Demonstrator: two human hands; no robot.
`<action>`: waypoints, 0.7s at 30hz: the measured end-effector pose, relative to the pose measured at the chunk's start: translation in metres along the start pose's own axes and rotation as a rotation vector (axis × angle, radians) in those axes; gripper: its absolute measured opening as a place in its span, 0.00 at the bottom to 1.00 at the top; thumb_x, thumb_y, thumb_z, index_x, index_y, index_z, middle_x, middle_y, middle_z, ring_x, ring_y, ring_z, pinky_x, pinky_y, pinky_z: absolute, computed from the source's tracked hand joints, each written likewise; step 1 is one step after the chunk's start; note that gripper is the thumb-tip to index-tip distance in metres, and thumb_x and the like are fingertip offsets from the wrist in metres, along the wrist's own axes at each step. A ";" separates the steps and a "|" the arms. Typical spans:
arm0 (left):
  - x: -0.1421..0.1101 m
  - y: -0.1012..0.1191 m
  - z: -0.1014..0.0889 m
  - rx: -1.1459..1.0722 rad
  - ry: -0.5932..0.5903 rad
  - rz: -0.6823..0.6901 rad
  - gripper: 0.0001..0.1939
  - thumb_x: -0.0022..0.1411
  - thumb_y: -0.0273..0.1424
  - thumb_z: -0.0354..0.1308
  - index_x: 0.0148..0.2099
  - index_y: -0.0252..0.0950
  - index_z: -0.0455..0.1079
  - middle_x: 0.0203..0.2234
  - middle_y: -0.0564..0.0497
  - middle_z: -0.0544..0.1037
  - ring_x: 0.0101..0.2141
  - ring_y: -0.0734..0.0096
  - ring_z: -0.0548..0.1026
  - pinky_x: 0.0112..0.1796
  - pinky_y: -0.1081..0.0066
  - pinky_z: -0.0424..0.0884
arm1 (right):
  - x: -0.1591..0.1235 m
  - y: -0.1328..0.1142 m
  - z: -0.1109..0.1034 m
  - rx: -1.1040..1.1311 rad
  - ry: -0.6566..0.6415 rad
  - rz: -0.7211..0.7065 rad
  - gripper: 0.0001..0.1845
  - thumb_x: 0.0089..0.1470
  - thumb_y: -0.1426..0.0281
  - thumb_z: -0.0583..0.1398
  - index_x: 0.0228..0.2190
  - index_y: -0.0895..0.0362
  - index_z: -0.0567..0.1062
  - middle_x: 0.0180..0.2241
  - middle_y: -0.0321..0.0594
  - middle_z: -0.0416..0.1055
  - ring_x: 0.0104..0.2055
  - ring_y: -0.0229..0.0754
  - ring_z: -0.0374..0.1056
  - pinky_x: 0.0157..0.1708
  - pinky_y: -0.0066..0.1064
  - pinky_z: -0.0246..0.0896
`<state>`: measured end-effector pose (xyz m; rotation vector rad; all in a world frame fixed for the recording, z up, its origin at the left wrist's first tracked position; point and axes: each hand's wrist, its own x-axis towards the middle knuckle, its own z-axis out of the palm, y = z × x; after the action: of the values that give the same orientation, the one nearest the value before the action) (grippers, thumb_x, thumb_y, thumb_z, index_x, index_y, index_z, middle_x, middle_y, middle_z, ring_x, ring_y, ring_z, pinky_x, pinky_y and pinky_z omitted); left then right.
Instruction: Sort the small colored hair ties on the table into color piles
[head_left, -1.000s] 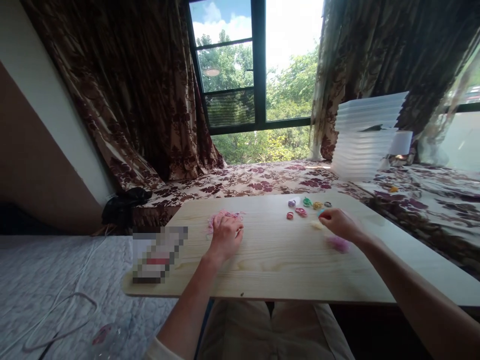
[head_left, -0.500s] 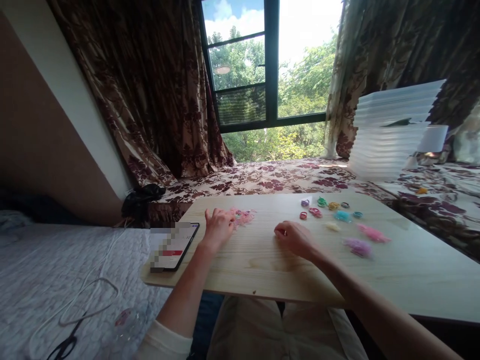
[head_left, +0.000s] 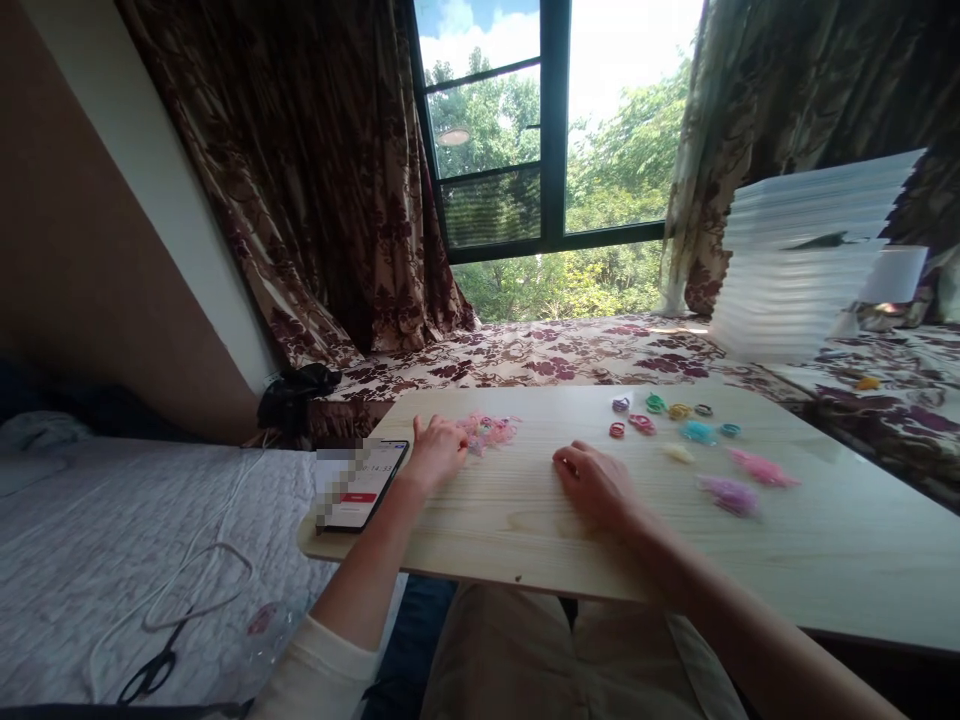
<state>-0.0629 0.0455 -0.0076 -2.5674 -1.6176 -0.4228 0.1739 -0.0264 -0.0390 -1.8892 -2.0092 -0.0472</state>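
Observation:
My left hand rests at the left edge of a loose heap of mostly pink small elastic bands. Its little finger sticks up, while the thumb and nearer fingers are drawn together by the heap; anything between them is hidden. My right hand lies on the middle of the table with its fingers curled in, and nothing shows in them. Further right sit small groups by colour: a blue bundle, a pink bundle, a purple bundle and a pale yellow bundle.
Several small coloured rings, among them a green one and a red one, lie near the far edge of the wooden table. A phone lies beside my left forearm. Scissors and a cable are on the bed.
My right hand has come back left from the coloured bundles to mid-table and stays there. My left hand has shifted from over the pink heap to its left side. The view has turned slightly right.

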 end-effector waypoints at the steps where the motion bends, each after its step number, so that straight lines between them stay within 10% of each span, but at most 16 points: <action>1: -0.002 -0.001 -0.001 0.001 -0.006 0.002 0.12 0.56 0.26 0.52 0.29 0.40 0.76 0.34 0.47 0.80 0.45 0.58 0.69 0.56 0.44 0.50 | 0.000 0.000 0.000 -0.002 0.004 -0.002 0.16 0.59 0.69 0.50 0.37 0.53 0.77 0.37 0.40 0.74 0.36 0.39 0.69 0.31 0.28 0.50; 21: -0.010 0.003 0.005 0.060 -0.029 0.068 0.11 0.56 0.27 0.54 0.27 0.42 0.76 0.31 0.48 0.80 0.45 0.58 0.69 0.58 0.41 0.45 | 0.001 0.003 0.003 0.004 -0.007 -0.005 0.15 0.59 0.68 0.50 0.37 0.53 0.77 0.38 0.39 0.74 0.35 0.38 0.69 0.30 0.28 0.49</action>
<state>-0.0634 0.0363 -0.0154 -2.5869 -1.5224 -0.3280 0.1757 -0.0238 -0.0422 -1.8844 -2.0170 -0.0376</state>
